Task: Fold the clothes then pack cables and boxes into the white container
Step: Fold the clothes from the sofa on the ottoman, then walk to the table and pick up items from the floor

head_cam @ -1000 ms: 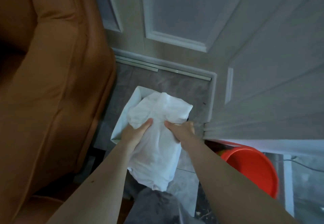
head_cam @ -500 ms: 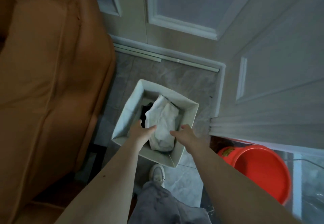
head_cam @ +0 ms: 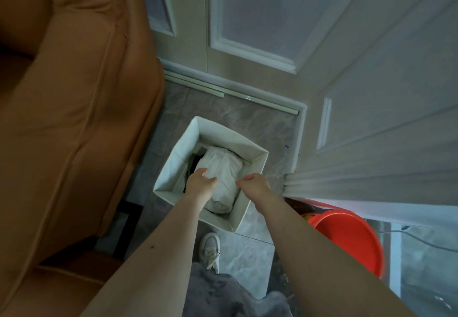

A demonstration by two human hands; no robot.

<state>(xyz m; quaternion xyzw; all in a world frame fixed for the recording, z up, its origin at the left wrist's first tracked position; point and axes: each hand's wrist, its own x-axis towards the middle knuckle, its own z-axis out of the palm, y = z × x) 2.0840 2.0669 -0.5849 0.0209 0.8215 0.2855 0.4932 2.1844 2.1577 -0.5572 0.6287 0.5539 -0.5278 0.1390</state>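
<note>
White cloth (head_cam: 223, 168) inside white container (head_cam: 178, 153)

sofa (head_cam: 69, 118): tan, left of frame
bucket (head_cam: 352, 239): red, lower right
door (head_cam: 255, 19): panelled, white
shoe (head_cam: 210, 249): pale, on tiles

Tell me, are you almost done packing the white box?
Partly. A folded white cloth bundle already lies inside the square white container on the floor. The left hand and right hand hover over it, gripping nothing. No cables or boxes show anywhere, so that packing seems left.
</note>
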